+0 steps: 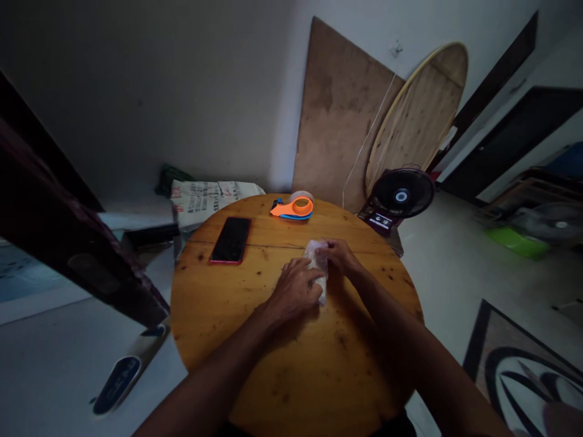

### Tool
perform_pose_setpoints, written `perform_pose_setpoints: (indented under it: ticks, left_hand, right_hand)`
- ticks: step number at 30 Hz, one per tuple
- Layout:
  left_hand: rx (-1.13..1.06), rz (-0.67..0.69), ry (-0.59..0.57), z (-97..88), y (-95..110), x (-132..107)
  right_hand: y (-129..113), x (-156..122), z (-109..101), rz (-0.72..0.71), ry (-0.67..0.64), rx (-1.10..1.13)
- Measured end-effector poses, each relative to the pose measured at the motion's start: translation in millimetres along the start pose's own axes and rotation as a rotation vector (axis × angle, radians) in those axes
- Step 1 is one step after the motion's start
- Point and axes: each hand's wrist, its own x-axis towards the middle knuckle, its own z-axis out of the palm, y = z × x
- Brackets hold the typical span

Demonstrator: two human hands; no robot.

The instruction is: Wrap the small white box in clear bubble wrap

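A small, pale, see-through packet (321, 264), which looks like bubble wrap, lies on the round wooden table (273, 364). My left hand (298, 284) grips it from the left side, fingers bent over its top and thumb along its near part. At its far right edge, my right hand (340, 255) pinches the plastic between thumb and fingers. What is inside the packet cannot be made out. Beyond both hands sits an orange and blue tape dispenser (291, 209) with a roll of tape in it.
A dark phone with a red edge (231, 240) lies on the table's left. Right of the table stands a dark round fan (401, 195). A brown board (337, 109) and a round wooden top (421, 103) lean on the wall. A printed sack (204, 203) is behind the table.
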Motion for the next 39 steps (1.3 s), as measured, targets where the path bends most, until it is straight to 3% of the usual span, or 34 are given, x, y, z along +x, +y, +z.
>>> perform_pose_setpoints:
  ticks: [12, 16, 22, 31, 39]
  left_hand:
    - [0.020, 0.009, 0.018, -0.9, 3, -2]
    - [0.058, 0.012, 0.044, -1.2, 6, -3]
    - [0.190, 0.058, 0.074, -5.4, 11, -7]
    - [0.185, 0.072, 0.046, -5.5, 13, -10]
    - [0.117, 0.071, 0.069, 0.2, 9, -8]
  right_hand:
    - [12, -3, 5, -0.102, 0.155, -0.074]
    - [21, 2, 4, -0.145, 0.217, -0.327]
    - [16, 0, 4, -0.112, 0.259, -0.653]
    - [13, 0, 6, -0.064, 0.246, -0.774]
    - [16, 8, 10, -0.113, 0.234, -0.638]
